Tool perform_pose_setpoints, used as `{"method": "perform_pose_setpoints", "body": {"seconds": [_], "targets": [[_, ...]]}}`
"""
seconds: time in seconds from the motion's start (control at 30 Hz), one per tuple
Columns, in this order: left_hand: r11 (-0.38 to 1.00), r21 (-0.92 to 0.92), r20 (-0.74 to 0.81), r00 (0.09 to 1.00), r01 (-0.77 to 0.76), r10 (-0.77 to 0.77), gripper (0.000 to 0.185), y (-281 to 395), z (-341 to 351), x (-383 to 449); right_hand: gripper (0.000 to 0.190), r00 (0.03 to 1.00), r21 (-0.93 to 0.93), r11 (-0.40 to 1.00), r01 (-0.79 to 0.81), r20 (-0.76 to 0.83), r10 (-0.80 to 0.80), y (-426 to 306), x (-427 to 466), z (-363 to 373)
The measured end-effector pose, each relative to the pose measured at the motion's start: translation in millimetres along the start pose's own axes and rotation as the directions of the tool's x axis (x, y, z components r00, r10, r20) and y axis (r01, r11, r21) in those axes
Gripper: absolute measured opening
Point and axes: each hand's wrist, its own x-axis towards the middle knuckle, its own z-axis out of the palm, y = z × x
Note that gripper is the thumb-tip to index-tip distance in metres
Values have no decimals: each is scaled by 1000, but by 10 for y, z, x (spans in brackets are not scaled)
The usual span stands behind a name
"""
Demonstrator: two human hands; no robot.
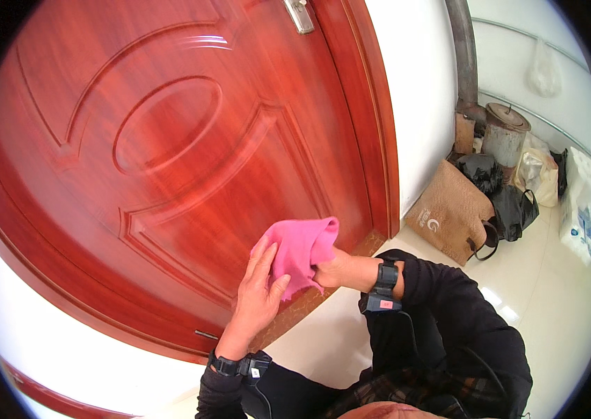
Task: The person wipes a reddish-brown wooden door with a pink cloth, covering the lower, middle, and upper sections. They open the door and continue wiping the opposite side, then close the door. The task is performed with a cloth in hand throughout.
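Note:
A pink cloth (pixel 298 246) is between my two hands, in front of the lower part of a closed reddish-brown panelled door (pixel 180 146). My right hand (pixel 333 268) grips the cloth at its right side, the fingers partly hidden behind a fold. On the cloth's left side lies my left hand (pixel 261 293), its fingers extended and touching the fabric; whether they pinch it I cannot tell. Each wrist wears a black strap with a small device. The cloth's upper right edge is folded over, and its lower edge hangs loose.
A metal door handle (pixel 301 18) is at the top. To the right, on the tiled floor, stand a brown bag (pixel 445 212), black plastic bags (pixel 510 212), a lidded metal stove (pixel 505 131) and a plastic-wrapped pack (pixel 583 209). A stone threshold (pixel 290 317) runs under the door.

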Motion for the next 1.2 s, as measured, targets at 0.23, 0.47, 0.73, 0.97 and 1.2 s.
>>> {"method": "perform_pose_setpoints", "body": {"seconds": [0.23,0.47,0.73,0.97,1.2], "targets": [[978,-158,-71,986,138,-150,44,-195,190,-96,33,881,-138,930,341,-298,-368,-1113,-56,-242],[936,-155,-35,945,316,-325,42,-855,531,-468,17,476,-788,341,513,-69,-877,-2863,162,-98],[911,-18,-18,911,412,-412,42,-1292,576,-586,42,89,-805,-410,429,489,-868,-4438,1194,359],[936,160,51,944,314,-326,42,-1328,645,-563,63,515,-360,-844,-397,674,-530,-4894,2004,84],[926,100,115,921,363,-373,40,-1325,741,-443,80,461,-306,-804,-511,691,-556,-4368,1750,-756]]}}
